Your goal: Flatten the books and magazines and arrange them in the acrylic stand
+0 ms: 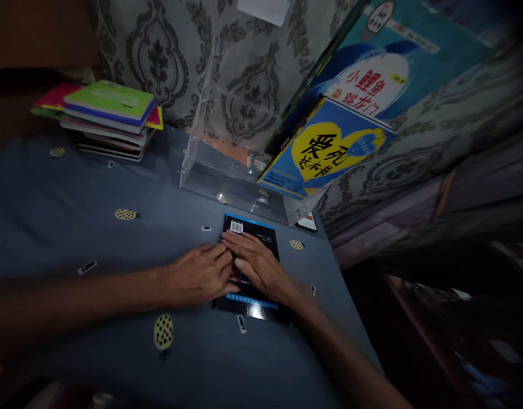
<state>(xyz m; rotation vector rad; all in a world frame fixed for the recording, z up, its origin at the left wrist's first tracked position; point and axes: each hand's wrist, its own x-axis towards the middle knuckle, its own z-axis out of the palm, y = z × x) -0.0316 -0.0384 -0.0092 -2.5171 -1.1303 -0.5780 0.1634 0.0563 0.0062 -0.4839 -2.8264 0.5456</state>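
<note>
A thin book (253, 309) with a black, glossy cover lies flat on the cloth-covered table, blue bands across its ends and a white barcode near its far edge. From the left, my left hand (199, 272) reaches over the book's side, fingers bent together against it and thumb stretched along the cover. My right hand (259, 262) lies nearly flat on the same cover, its fingers extended and their tips overlapping my left fingers. Between them the hands hide the middle of the book.
A clear plastic book rack (231, 184) stands behind the book. At its right end lean a blue book with a yellow heart (325, 147) and larger picture books (415, 51). A stack of books (110, 119) sits back left. The table's right edge (351, 289) drops off.
</note>
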